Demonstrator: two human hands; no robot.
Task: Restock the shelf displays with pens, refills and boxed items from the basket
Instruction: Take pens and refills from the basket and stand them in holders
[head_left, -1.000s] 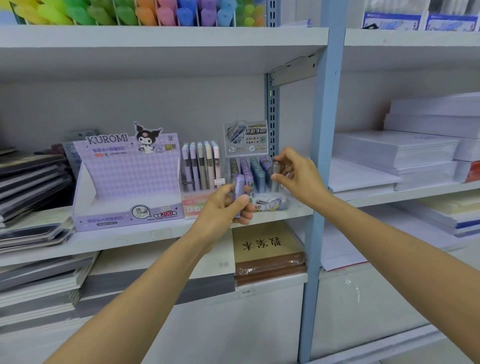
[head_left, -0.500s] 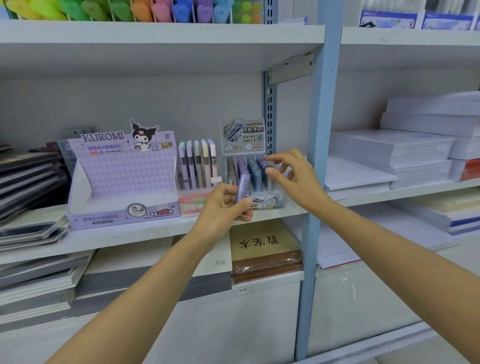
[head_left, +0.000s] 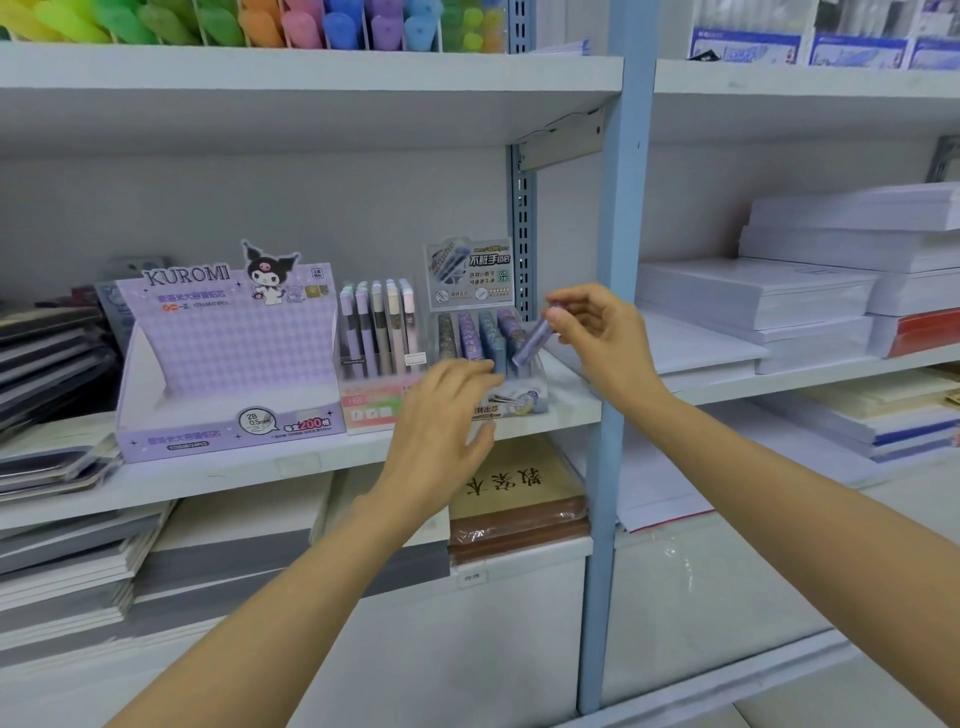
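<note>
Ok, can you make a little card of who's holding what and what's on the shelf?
right grip: pinches purple refill tube, tilted, above the lead refill display
left grip: fingers relaxed, holds nothing, hovers by that display
left of display: pastel pen display, then Kuromi display box
all on: white shelf

The single wide-angle head-worn camera is looking forward and slightly downward, sitting near the white flat shelf board (head_left: 208, 483) and facing its plain grey back wall (head_left: 311, 208) almost squarely, with the pale blue upright post (head_left: 618, 312) rising right of centre
</note>
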